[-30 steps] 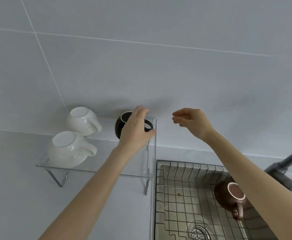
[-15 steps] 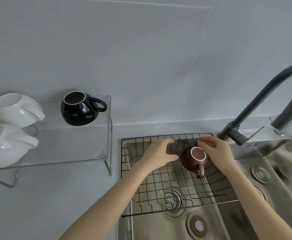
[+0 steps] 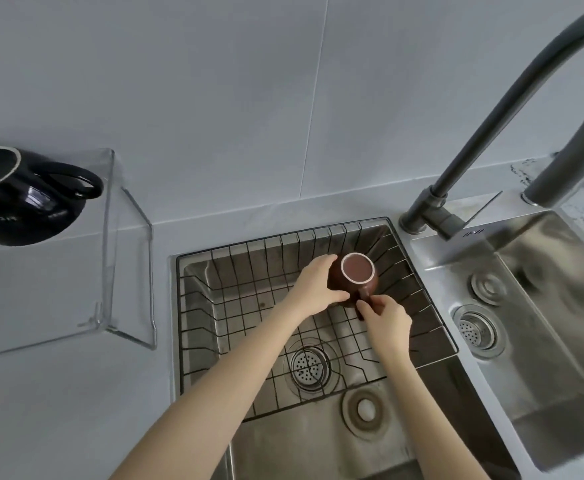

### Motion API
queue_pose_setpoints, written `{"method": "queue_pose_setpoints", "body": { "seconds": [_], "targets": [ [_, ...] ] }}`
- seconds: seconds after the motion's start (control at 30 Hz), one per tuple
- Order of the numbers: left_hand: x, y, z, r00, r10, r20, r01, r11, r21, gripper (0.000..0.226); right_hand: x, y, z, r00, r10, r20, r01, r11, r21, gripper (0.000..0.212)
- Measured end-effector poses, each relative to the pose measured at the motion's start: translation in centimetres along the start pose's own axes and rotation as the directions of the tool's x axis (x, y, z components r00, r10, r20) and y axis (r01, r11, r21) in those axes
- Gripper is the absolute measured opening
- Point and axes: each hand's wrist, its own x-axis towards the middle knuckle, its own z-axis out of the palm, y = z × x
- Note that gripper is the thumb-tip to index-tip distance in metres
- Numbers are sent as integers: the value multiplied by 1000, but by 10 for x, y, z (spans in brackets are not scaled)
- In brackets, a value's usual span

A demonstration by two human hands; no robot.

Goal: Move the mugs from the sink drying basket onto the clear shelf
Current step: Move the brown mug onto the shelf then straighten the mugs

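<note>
A brown mug with a pale rim stands in the black wire drying basket inside the left sink bowl. My left hand wraps the mug's left side. The fingers of my right hand pinch its handle at the near side. On the clear shelf at the left sits a black mug, its handle pointing right. The shelf's left part is cut off by the frame edge.
A dark grey faucet arches over the sinks at the right. A second steel bowl with a drain lies right of the basket. A grey tiled wall stands behind, with grey counter under the shelf.
Both hands have closed onto the brown mug; the right hand went from its rim to the handle. The view has swung right, so the white mugs left the frame.
</note>
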Motion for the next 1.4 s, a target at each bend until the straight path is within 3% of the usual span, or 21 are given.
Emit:
{"method": "queue_pose_setpoints", "body": {
  "seconds": [0.3, 0.5, 0.77, 1.0, 1.17, 1.4],
  "targets": [
    [3, 0, 4, 999, -34, 1, 34, 997, -72, 73, -1, 0, -2, 1000, 4, -21, -3, 997, 74, 26],
    [-25, 20, -28, 967, 82, -241, -103, 992, -73, 63, -17, -39, -21, 986, -164, -39, 167, 981, 94, 28],
    [-92, 45, -107, 821, 162, -547, -217, 975, -37, 69, -60, -128, -46, 880, -474, 29, 463, 869, 173, 19],
    [-167, 35, -170, 655, 129, -744, -247, 968, -49, 72, -115, -197, -33, 748, -648, 140, 598, 751, 280, 4],
    [-217, 5, -198, 564, 34, -825, -204, 974, -99, 70, -153, -224, -2, 648, -718, 253, 645, 695, 318, 5],
    [-261, -40, -221, 451, -102, -887, -81, 985, -154, 67, -187, -246, 49, 570, -723, 390, 667, 684, 294, 13]
  ]
}}
